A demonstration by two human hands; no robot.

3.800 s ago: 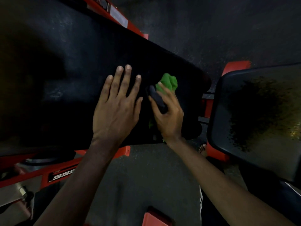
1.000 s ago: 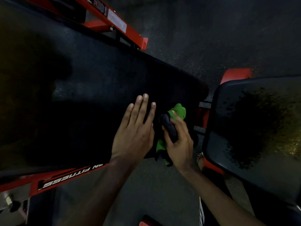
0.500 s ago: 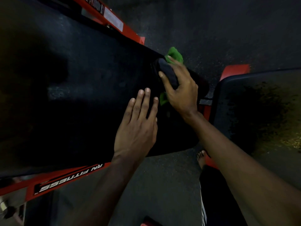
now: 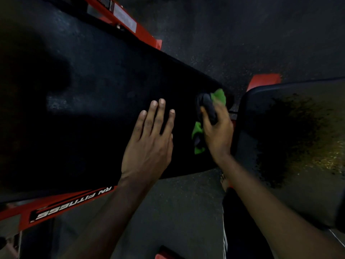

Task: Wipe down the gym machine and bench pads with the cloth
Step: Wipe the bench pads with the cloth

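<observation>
Head view gives me both hands on the long black padded bench pad (image 4: 93,86). I see the left hand (image 4: 149,144) lying flat on it, palm down, fingers straight and a little spread, holding nothing. Just to its right, the right hand (image 4: 217,131) grips the crumpled green and black cloth (image 4: 218,96), fingers and thumb curled round the bundle and pressing it onto the pad close to the pad's rounded end. Green folds stick out beyond the fingertips, and more green shows at the thumb side, between the two hands.

Right of the cloth hand, across a narrow gap, sits a second black seat pad (image 4: 261,193) with a dark mottled patch on its surface. Below the left wrist runs the red steel frame rail (image 4: 22,212), with white lettering that reads upside down to me. Beyond the fingertips of both hands I make out dark speckled floor (image 4: 233,34); the light is dim.
</observation>
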